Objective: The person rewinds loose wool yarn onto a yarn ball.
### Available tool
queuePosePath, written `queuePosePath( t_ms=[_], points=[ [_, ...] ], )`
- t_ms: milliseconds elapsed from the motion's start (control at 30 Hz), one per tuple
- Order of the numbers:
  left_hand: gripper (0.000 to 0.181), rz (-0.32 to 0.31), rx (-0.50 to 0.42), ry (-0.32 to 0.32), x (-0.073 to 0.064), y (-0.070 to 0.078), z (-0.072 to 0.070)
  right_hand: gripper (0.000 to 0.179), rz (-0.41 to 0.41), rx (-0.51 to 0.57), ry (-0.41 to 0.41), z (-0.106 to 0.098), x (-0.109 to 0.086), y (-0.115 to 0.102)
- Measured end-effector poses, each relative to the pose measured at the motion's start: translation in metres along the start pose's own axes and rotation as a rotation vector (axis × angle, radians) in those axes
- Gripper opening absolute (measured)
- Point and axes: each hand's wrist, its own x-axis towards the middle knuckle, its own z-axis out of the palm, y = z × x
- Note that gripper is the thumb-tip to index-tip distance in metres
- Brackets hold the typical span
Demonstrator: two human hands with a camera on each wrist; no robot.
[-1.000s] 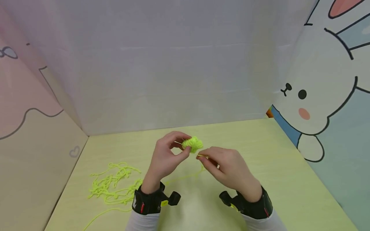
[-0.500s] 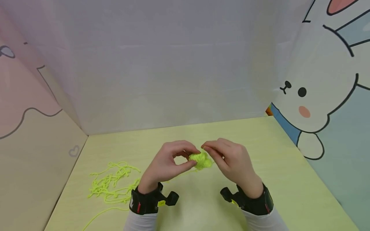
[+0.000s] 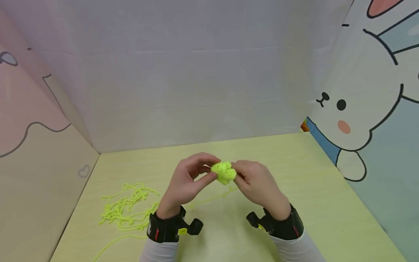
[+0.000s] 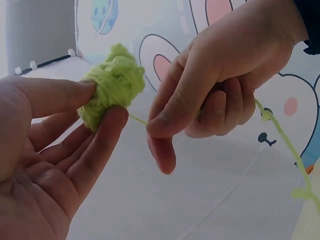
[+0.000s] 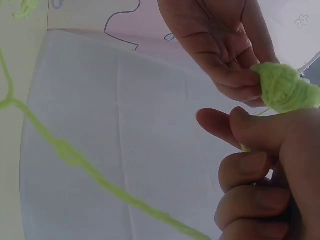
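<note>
A small neon-yellow yarn ball is pinched between the thumb and fingers of my left hand, above the table. In the left wrist view the ball shows wrapped strands and a lumpy end. My right hand is close beside it, thumb and index finger pinching the yarn strand that runs taut from the ball. The other right fingers are curled. Past the right hand, the strand hangs down with small knots or nubs along it.
A loose tangle of the same yarn lies on the left of the pale table. One tail of it reaches the front edge. A white sheet stands behind, with cartoon-printed panels at both sides.
The right hand has gone from below the ball, up over its top, then to its right and far side with the strand. The left hand dipped and rose again, still holding the ball.
</note>
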Motion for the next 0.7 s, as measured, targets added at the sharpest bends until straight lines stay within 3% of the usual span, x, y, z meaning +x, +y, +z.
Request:
queuePosePath(
  t_ms=[100,267,367,600,700],
  points=[
    [0.044,-0.028,-0.011,0.094,-0.002,-0.007,0.0,0.007,-0.007,-0.028,-0.076,0.002,0.0,-0.003],
    [0.041,-0.066,0.06,0.296,-0.001,-0.011,0.0,0.014,-0.092,-0.005,-0.258,0.004,-0.003,-0.01],
    [0.043,-0.091,0.093,0.377,0.0,-0.012,-0.002,0.015,-0.143,0.023,-0.297,0.003,-0.005,-0.016],
    [0.046,-0.091,0.102,0.41,0.0,-0.015,-0.004,0.014,-0.185,0.024,-0.251,-0.002,-0.007,-0.02],
    [0.047,-0.092,0.167,0.41,0.0,-0.015,-0.003,0.011,-0.209,0.02,-0.205,-0.005,-0.008,-0.02]
  ],
)
